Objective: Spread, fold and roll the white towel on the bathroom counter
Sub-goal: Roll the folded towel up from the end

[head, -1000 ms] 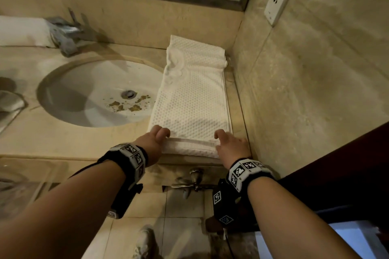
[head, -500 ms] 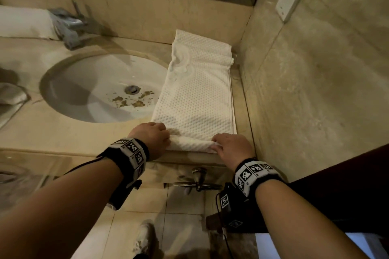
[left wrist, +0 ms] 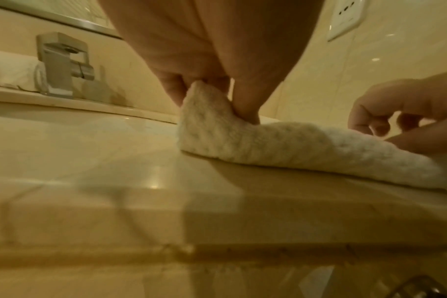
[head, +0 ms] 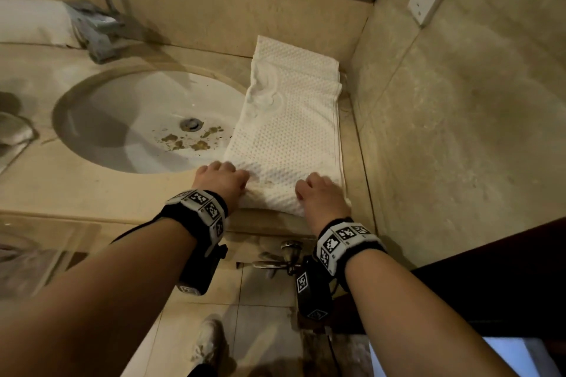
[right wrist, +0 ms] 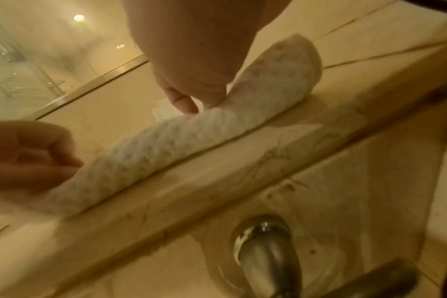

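Towel (head: pixel 284 131): white and waffle-textured, folded into a long strip on the counter (head: pixel 92 193), between the sink (head: pixel 137 119) and the right wall; far end at the back wall, near end rolled up at the counter's front edge.
Roll (left wrist: pixel 293 145): short and thick, lying along the front edge, still joined to the flat strip.
Left hand (head: pixel 222 182): on the roll's left end; fingers (left wrist: pixel 245 108) and thumb curl in and pinch the cloth.
Right hand (head: pixel 321 194): on the roll's right end; fingers (right wrist: pixel 184 102) curl down over the top, gripping it.
Faucet (head: pixel 98 30): behind the sink, well apart from the towel.
Sink: brown specks near the drain.
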{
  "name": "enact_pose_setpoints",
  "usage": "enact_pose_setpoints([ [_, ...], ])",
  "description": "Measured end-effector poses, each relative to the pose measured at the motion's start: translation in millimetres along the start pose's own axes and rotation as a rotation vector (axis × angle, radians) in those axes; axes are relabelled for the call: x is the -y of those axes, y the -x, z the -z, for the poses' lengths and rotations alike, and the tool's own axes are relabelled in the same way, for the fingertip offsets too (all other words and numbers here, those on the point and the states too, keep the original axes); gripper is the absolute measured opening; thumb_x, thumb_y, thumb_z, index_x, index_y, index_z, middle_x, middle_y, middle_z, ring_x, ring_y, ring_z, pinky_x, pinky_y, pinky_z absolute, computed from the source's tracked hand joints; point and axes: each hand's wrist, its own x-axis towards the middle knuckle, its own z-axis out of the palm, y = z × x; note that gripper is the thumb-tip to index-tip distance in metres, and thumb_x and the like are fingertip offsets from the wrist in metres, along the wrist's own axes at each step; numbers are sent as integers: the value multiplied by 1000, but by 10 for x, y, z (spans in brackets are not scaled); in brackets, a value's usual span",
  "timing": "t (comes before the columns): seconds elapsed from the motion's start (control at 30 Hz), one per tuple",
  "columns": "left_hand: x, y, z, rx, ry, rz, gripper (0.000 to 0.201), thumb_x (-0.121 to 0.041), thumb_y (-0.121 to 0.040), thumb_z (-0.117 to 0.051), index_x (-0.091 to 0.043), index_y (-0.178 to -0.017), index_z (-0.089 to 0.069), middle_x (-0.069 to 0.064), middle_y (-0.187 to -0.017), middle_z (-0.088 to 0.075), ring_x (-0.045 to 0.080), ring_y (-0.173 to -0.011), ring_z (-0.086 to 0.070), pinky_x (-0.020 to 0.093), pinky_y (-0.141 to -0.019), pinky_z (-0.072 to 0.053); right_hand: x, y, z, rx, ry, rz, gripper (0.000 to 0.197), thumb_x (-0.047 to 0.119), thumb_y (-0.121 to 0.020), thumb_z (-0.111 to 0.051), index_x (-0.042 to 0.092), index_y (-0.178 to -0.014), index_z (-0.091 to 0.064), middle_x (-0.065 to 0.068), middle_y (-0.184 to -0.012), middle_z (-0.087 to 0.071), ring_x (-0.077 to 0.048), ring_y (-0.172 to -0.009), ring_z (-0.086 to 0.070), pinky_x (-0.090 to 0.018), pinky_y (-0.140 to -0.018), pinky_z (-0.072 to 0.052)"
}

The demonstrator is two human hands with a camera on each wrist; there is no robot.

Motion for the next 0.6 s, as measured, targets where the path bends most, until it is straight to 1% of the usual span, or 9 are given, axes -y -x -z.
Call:
enact_pose_setpoints([
  [0.03,-13,-18,3,-33,-33,-3,16,-33,-94,-50,-27,-108,-54,1,-120,-49,24,-116,-42,35,-97,-32,18,8,-25,6,-45,17,27,5,-88,-42,20,-110,-49,-4,-120,-44,-25,-113,-42,-33,-85,-32],
  [0.1,-44,-36,15,-70,-95,-21,18,-30,-91,-55,-27,-109,-58,1,-122,-49,24,-120,-39,35,-101,-29,16,32,-41,-16,-140,25,21,8,-90,-44,17,-107,-52,-3,-116,-49,-23,-111,-45,-29,-79,-31],
  [0.17,-75,-53,27,-73,-121,-41,20,-24,-91,-55,-25,-111,-60,-1,-121,-54,22,-119,-41,34,-100,-30,-43,86,-29,-27,-185,45,18,25,-92,-49,16,-108,-53,-1,-113,-51,-21,-109,-46,-29,-82,-36],
  [0.23,-82,-43,34,-53,-118,-61,24,-20,-92,-53,-22,-115,-60,-1,-122,-55,21,-120,-43,32,-101,-33,-78,127,-17,20,-181,70,31,39,-89,-56,18,-111,-51,1,-114,-51,-19,-108,-47,-31,-88,-38],
  [0.3,-104,-40,29,-45,-118,-82,26,-20,-94,-50,-19,-118,-59,0,-124,-54,21,-121,-45,31,-102,-34,-89,137,16,19,-183,33,31,33,-89,-57,19,-116,-53,0,-119,-53,-21,-110,-51,-30,-89,-38],
  [0.33,-98,-29,21,-54,-112,-83,27,-24,-95,-47,-19,-119,-59,0,-125,-54,21,-121,-45,31,-102,-34,-74,124,43,4,-189,7,31,31,-91,-55,19,-119,-54,-1,-121,-55,-22,-112,-52,-29,-91,-39],
  [0.4,-73,15,-24,-64,-60,-62,36,-40,-97,-40,-20,-121,-58,-1,-127,-54,20,-122,-45,32,-103,-33,-30,82,96,21,-185,-38,33,32,-95,-51,18,-124,-55,-3,-127,-56,-23,-116,-52,-31,-97,-39],
  [0.47,-45,63,-78,-39,-41,-55,45,-52,-95,-38,-23,-124,-56,-3,-129,-52,19,-124,-45,33,-105,-31,5,41,156,95,-168,-79,34,33,-96,-47,17,-126,-56,-4,-131,-56,-25,-121,-51,-34,-102,-37],
  [0.6,20,94,-119,0,-36,-71,35,-38,-95,-45,-27,-126,-54,-4,-131,-51,20,-122,-47,31,-104,-33,23,14,218,238,-70,-84,34,30,-99,-38,20,-128,-53,-1,-138,-50,-22,-126,-47,-39,-106,-28],
])
